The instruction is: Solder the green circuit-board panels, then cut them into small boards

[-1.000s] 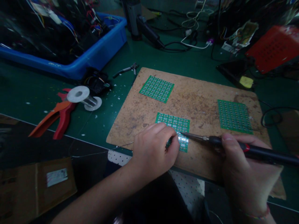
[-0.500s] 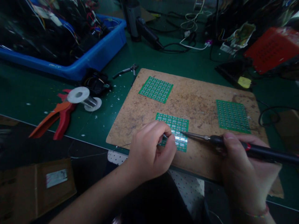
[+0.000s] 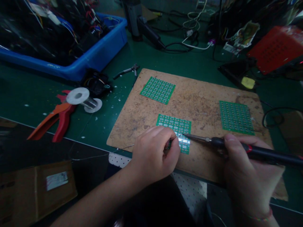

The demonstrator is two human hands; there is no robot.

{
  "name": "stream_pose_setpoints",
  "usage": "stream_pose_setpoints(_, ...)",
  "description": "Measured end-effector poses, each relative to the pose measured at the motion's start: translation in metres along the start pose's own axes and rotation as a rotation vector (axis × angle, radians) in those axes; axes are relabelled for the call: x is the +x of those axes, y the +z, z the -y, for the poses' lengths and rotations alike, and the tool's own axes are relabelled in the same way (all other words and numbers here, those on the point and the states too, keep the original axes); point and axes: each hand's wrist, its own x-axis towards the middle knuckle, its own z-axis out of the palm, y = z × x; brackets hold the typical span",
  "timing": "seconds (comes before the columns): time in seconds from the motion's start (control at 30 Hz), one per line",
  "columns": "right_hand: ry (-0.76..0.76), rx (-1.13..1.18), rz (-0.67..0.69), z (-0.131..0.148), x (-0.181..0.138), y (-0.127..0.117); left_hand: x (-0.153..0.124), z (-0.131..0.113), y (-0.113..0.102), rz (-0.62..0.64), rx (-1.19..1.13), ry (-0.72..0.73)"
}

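Observation:
My left hand (image 3: 155,151) is closed in a pinch over the near green circuit board (image 3: 174,123). Thin solder wire (image 3: 125,147) runs into it from the left; its end at the fingertips is hidden. Wrapped round the black handle of a soldering iron (image 3: 217,142), my right hand (image 3: 248,170) keeps the metal tip at the board's surface, just right of my left fingertips. A second green circuit board (image 3: 158,90) lies at the back left of the brown work board (image 3: 196,97), and a third circuit board (image 3: 236,117) lies at its right.
A solder spool (image 3: 82,99) and red-orange pliers (image 3: 60,118) lie on the left, with small cutters (image 3: 129,71) behind. A blue bin (image 3: 101,55) of wired parts stands at the back left. At the back right are a red box (image 3: 276,49) and an iron stand (image 3: 236,74).
My left hand has shifted slightly right and down, its fingertips curling closer to the iron's tip. The iron's tip has moved a touch left. The circuit boards stay in place.

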Motion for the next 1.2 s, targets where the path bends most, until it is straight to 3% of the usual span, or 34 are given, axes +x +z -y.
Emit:
stream_pose_setpoints(0.97,-0.032,-0.024,0.016,-0.0002,0.0003,-0.0006,-0.0008,0.0003,0.0044,0.028,0.058,0.015)
stream_pose_setpoints(1.2,0.02,0.113,-0.038,-0.0006,0.001,-0.0006,-0.0052,0.0008,-0.0017,-0.176,-0.1,0.047)
